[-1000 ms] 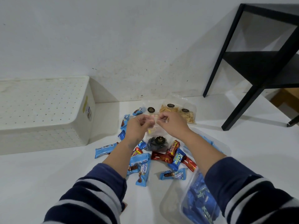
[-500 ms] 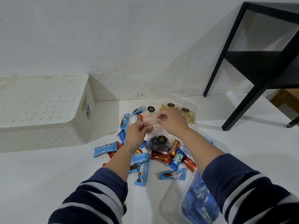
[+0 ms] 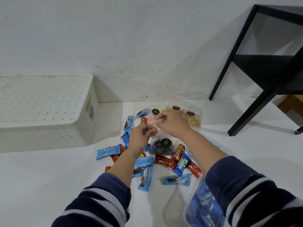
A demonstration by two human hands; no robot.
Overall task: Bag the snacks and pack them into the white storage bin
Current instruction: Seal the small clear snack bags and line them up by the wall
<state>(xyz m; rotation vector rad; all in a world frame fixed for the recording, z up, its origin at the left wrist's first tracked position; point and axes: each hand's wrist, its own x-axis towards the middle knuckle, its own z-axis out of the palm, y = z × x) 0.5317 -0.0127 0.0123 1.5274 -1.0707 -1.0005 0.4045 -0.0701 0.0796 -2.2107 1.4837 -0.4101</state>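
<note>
- Over the scattered snacks on the white floor, our left hand (image 3: 141, 136) and right hand (image 3: 172, 123) meet at a small clear pouch (image 3: 151, 120) holding pale pink and white bits; both pinch its top edge between thumb and fingertips, though we cannot tell exactly how much film each one grips.
- We judge the step in hand to be working the pouch's mouth, opening or sealing it; which one is unclear.
- To do it well, we should keep the pouch upright so the bits stay low, and run the pinch evenly along the strip rather than tugging at one corner.
- Around our wrists lie blue wrappers (image 3: 144, 174) and red bars (image 3: 165, 162), plus a dark-filled pouch (image 3: 161, 146) just below our hands and two cracker pouches (image 3: 191, 119) near the wall.
- At our lower right a larger clear bag (image 3: 203, 208) already holds blue packets.
- Well to our left sits the white storage bin (image 3: 47, 110), its perforated face toward us; we cannot see any snack in it from this angle.
- A black stand (image 3: 262, 76) is at the right, clear of the work.
</note>
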